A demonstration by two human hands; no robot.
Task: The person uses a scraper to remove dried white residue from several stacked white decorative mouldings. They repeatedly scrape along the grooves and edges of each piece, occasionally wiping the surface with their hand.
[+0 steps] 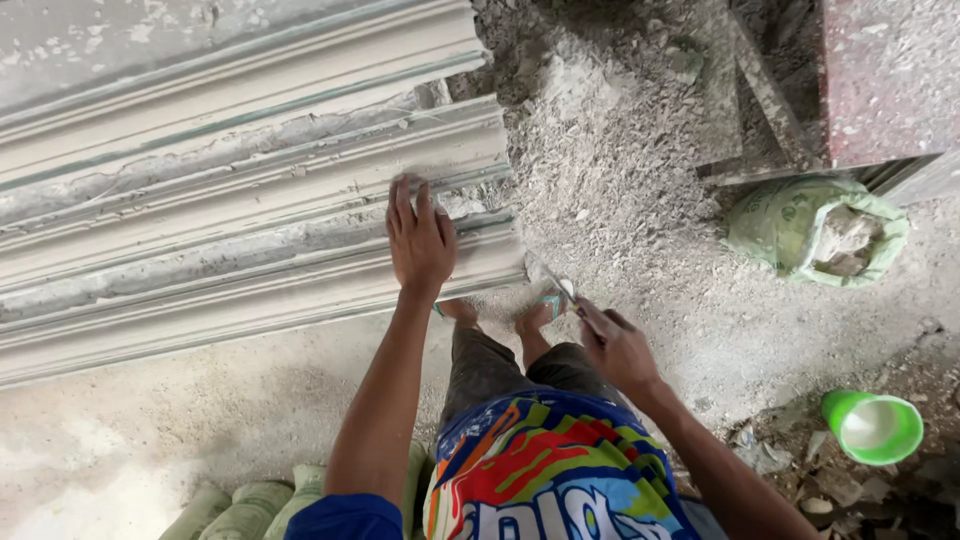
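A person works at the end of long white plaster mouldings.

The left hand [420, 238] lies flat with fingers stretched on the top of the plaster mouldings [250, 200], which lie side by side on the dusty ground. The right hand [615, 345] closes around a thin metal blade [553, 278], its tip near the mouldings' end. A green sack [790, 225] and a green cup [873, 427] stand to the right.

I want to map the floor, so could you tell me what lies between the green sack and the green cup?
In the head view, only dusty floor between sack and cup.
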